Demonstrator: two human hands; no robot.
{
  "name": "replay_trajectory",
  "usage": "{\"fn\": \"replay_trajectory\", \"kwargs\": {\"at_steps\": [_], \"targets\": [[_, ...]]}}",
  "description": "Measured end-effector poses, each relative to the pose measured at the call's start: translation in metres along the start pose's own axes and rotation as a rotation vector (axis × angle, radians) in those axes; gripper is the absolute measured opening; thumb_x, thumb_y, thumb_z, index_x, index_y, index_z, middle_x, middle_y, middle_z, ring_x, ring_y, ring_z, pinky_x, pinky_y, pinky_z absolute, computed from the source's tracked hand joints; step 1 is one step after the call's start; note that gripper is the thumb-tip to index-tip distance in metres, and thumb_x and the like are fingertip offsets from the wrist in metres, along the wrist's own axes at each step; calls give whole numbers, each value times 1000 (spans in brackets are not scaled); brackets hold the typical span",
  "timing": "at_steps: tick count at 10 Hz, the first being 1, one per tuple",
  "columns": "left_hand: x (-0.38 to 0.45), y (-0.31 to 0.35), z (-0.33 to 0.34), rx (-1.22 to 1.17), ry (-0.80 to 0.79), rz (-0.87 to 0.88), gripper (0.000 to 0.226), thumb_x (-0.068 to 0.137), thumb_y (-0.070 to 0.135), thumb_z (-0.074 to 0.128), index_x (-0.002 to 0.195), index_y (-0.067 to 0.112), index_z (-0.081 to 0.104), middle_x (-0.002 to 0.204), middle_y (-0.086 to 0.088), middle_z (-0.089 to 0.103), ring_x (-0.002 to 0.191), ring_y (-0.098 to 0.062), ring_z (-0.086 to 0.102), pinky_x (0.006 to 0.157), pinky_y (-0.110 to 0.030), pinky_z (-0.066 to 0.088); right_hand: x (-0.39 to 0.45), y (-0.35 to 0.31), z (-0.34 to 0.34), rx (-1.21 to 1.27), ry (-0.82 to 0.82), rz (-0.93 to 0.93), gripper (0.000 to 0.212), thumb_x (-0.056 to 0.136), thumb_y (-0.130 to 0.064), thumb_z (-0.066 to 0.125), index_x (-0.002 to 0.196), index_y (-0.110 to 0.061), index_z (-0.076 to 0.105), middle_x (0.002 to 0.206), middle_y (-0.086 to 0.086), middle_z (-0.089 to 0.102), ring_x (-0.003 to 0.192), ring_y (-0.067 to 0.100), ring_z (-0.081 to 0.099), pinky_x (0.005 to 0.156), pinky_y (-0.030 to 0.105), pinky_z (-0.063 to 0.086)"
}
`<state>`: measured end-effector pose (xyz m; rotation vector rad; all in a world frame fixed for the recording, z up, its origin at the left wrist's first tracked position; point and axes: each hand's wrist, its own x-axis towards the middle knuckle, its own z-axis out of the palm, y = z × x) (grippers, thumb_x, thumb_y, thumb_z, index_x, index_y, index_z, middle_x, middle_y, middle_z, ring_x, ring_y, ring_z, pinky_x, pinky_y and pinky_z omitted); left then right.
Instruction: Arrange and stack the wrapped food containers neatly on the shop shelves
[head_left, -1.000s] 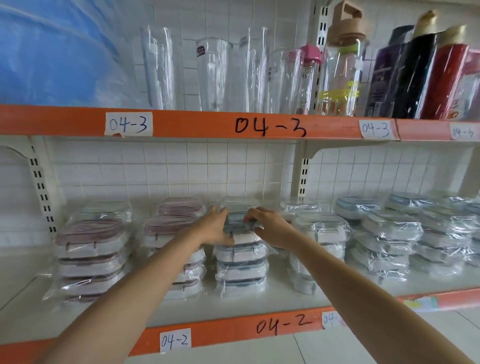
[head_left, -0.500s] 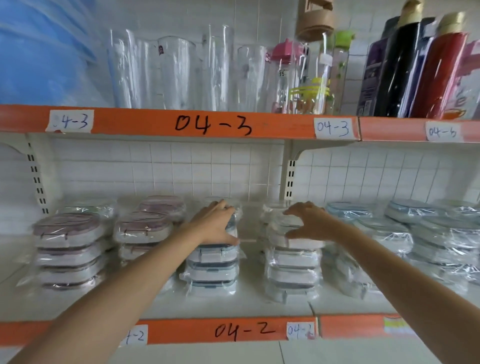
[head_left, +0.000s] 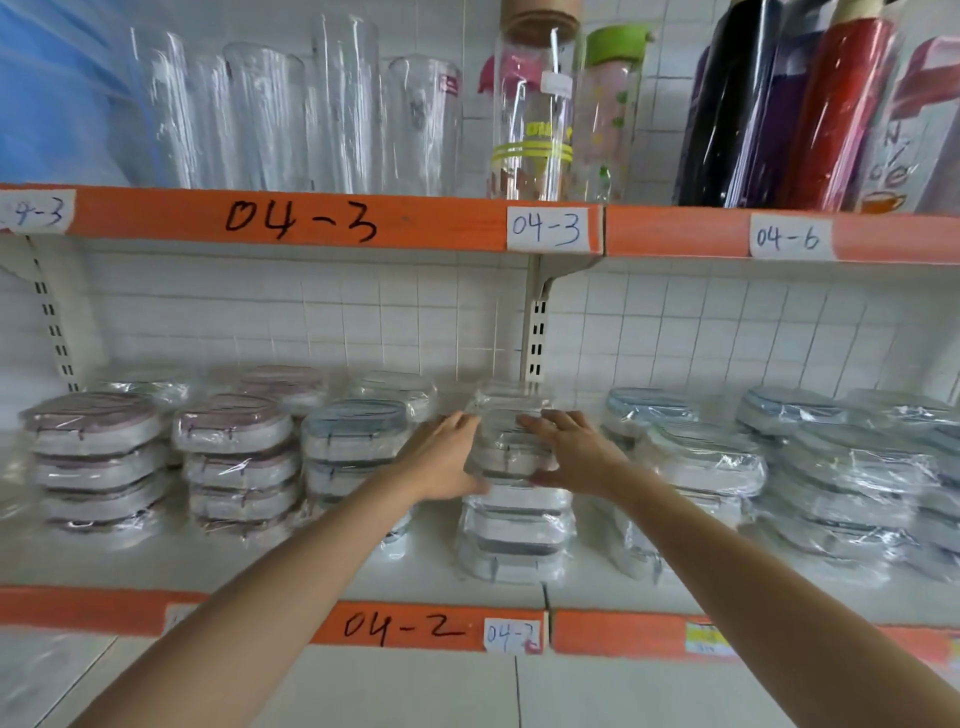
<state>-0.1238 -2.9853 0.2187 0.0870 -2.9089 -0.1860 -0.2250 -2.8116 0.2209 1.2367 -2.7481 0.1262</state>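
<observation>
Container: top wrapped container (head_left: 511, 449) sits on the center stack (head_left: 517, 535), middle of the frame, on shelf (head_left: 156, 566).
Left hand (head_left: 441, 460): fingers straight, pressed against its left side.
Right hand (head_left: 576, 457): fingers spread over its right side.

Two shelves are seen, one above the other. On the lower shelf (head_left: 270, 564), wrapped containers are stacked in piles set side by side from the left end to the right end, with further piles placed behind them against the back wall. The middle stack (head_left: 517, 525) is stood just left of the seam in the shelf's front edge, below the upright bracket (head_left: 537, 332). Its top container (head_left: 511, 447) is flanked by the left hand (head_left: 441, 460) on its left side and the right hand (head_left: 579, 454) on its right side. On the upper shelf (head_left: 311, 221), glasses (head_left: 291, 114) are lined up at the left, bottles (head_left: 561, 111) are placed in the middle, and flasks (head_left: 779, 104) are stood at the right.
</observation>
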Motion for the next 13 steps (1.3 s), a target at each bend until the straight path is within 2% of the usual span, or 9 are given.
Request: {"fn": "replay_trajectory", "kwargs": {"at_steps": [2,4,6,7,8,9,10,12,13], "targets": [[-1,11,-9,-37,-9,-50,108,75,51,74,153,14,9,148,-7,31,135,-24,33,111,-38,32,-2,2,-3,41,1,-19,97,77,-47,71,150,-29,11,156,5,11,140,33,15,110,50,26],[14,23,-18,-88,22,30,104,74,56,72,151,17,15,154,-2,21,141,-20,24,112,-38,28,-13,8,-8,67,34,-26,100,79,-44,71,151,-19,7,156,7,15,141,27,20,114,46,25],[44,44,-16,-23,11,137,102,73,60,70,150,15,21,148,-3,28,137,-22,28,113,-39,27,-33,43,-23,29,46,45,90,83,-43,66,150,-14,14,154,4,23,140,21,22,115,40,17],[50,52,-7,49,68,223,98,72,64,68,146,14,30,148,-3,30,136,-21,30,112,-35,23,-44,70,-32,-21,51,151,86,84,-48,63,150,-17,18,155,1,21,142,20,17,116,43,16],[57,58,7,36,34,250,86,73,62,68,139,13,40,148,-3,33,134,-21,32,110,-35,26,-58,95,-32,-58,29,311,87,79,-55,65,149,-23,23,154,-3,22,141,22,19,112,53,18],[60,67,15,39,39,245,66,78,50,68,128,13,47,143,-4,38,131,-23,37,107,-37,33,-69,103,-22,-14,29,366,86,78,-58,63,148,-27,23,154,-8,22,141,22,18,111,56,19],[57,76,15,91,74,234,63,77,56,66,119,14,46,133,-4,43,122,-22,40,95,-35,38,-72,107,-14,-50,42,330,85,81,-58,60,149,-29,19,156,-10,18,143,18,14,113,54,16],[44,83,5,73,49,177,84,77,57,67,141,11,36,150,-2,30,134,-20,34,106,-34,37,-71,102,-23,-30,7,281,81,84,-51,61,148,-21,21,155,-1,21,143,22,16,113,56,11],[27,89,-1,10,120,122,72,83,44,68,142,18,37,149,2,33,135,-17,33,109,-34,31,-73,94,-30,-123,-2,138,82,86,-47,61,150,-19,18,156,3,20,143,23,17,115,48,11]]}}
